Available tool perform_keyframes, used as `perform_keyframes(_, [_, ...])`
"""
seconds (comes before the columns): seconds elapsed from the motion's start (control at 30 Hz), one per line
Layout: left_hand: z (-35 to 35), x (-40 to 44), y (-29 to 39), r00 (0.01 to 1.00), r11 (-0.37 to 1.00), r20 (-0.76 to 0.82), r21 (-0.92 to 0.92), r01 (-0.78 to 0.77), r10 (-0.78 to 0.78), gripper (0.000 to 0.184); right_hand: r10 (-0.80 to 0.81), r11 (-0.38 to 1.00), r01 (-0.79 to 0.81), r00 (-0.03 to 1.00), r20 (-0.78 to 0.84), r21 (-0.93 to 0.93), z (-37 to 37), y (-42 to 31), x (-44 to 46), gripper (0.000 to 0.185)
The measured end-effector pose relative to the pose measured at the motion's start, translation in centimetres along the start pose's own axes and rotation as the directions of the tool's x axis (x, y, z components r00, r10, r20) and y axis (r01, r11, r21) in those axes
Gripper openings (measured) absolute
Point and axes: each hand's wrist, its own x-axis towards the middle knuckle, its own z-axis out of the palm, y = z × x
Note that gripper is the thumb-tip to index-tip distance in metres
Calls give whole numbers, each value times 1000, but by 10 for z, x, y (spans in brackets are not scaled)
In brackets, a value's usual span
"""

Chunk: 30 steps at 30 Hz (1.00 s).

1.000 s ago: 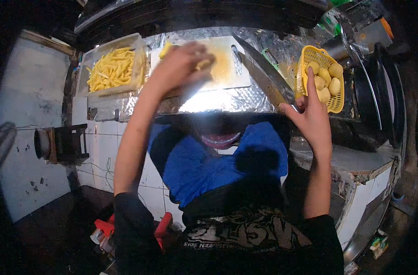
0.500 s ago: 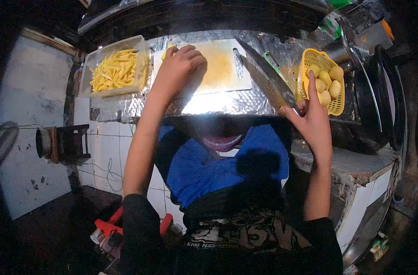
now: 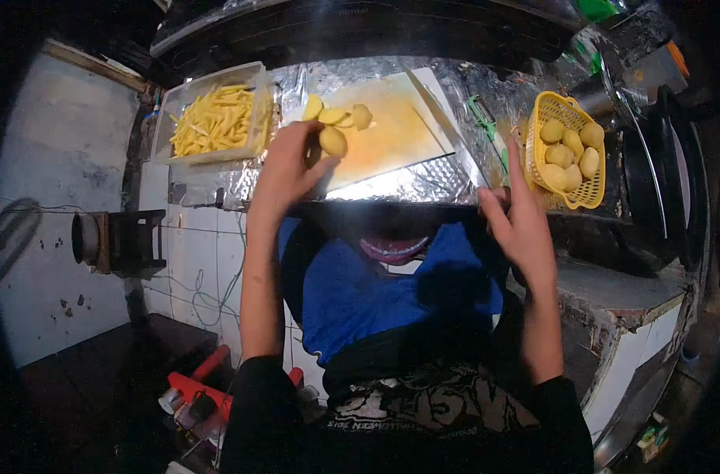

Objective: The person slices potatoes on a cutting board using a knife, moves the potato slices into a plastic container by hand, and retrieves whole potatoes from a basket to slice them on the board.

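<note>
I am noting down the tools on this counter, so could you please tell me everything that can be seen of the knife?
The knife has a long blade that looks like metal, pale and shiny along its face, narrowing toward the far end. The person's right hand grips it at the near end, hiding the handle. It points away from the person, slanting left, over the right side of the cutting board; whether the blade touches the board cannot be told.
</note>
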Motion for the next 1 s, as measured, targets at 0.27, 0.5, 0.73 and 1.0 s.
perform_keyframes(0.27, [43,-11,32,976,976,-217,209,61,-15,60,67,995,-72,995,80,63,35,12,8,74])
perform_keyframes(0.5, [47,-3,4,924,986,-379,130,100,-44,51,-165,959,132,980,-113,-252,37,7,49,70])
perform_keyframes(0.73, [26,4,4,928,985,-347,149,-88,135,52,-145,966,117,984,-106,-233,43,7,53,69])
perform_keyframes(1.0, [72,30,54,951,968,-188,-10,-251,245,54,-89,986,95,995,53,-136,52,-15,24,59])
